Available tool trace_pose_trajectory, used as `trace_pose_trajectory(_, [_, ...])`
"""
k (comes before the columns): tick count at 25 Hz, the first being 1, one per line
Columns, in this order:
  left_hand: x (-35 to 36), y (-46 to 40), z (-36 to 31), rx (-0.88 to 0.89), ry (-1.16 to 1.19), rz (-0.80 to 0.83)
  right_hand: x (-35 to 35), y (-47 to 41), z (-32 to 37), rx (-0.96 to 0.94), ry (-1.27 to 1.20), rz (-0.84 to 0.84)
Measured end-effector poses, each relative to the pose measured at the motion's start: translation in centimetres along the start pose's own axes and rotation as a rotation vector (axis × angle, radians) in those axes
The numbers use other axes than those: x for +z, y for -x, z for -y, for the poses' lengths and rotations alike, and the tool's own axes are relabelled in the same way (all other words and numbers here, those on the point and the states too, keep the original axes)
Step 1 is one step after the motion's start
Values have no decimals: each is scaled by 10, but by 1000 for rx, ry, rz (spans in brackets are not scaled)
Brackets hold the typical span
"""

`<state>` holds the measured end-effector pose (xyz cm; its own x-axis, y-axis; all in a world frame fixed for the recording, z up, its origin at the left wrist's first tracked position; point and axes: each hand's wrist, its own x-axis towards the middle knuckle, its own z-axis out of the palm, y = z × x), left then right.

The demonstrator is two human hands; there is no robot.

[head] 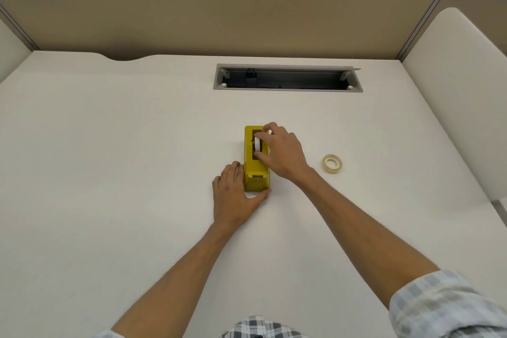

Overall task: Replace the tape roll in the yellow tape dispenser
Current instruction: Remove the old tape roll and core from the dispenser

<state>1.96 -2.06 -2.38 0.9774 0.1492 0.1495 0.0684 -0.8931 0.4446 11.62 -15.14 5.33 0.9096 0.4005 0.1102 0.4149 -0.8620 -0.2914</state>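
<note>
Right hand (282, 153) is over the yellow tape dispenser (256, 173), forefinger and thumb curled around the white roll (257, 144) seated in the dispenser's open well, pinching it front and back. Left hand (233, 192) braces the near end: fingers lie flat along the left side, thumb stretched across the front face (a steadying press, not a clutch). The dispenser is a blocky, glossy yellow box, standing lengthwise away from the person near the middle of the pale matte desk (109, 159). To its right, well apart, a translucent tape roll (332, 163) lies flat. Farther back, a rectangular cable slot (288, 78) is sunk into the desk, and a tan partition (219, 8) stands behind.
</note>
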Motion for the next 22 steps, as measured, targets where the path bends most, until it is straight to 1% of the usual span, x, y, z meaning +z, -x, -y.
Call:
trace_pose_trajectory(13, [-1, -1, 0, -15, 31, -35, -8, -8, 7, 15, 52, 44])
trace_pose_trajectory(22, [-2, 0, 0, -12, 42, -27, -19, -3, 9, -14, -5, -3])
